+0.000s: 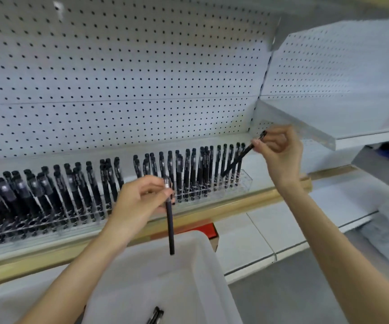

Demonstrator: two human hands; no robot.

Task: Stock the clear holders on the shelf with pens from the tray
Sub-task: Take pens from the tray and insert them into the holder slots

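A long row of clear holders [245, 181] runs along the shelf, packed with upright black pens [188, 171]. My right hand [280, 148] pinches a black pen [242, 155] by its top end; the pen slants down-left with its tip among the pens at the row's right end. My left hand [139, 202] grips another black pen [170, 220] near its top, hanging straight down above the white tray [202, 272]. At the tray's bottom edge lie a couple of loose pens [156, 315].
White pegboard [130, 78] backs the shelf, which has a wooden front strip [212, 209]. A second white shelf [357, 136] juts out at the right, close above my right hand. A red box [208, 229] sits behind the tray. Grey floor lies at lower right.
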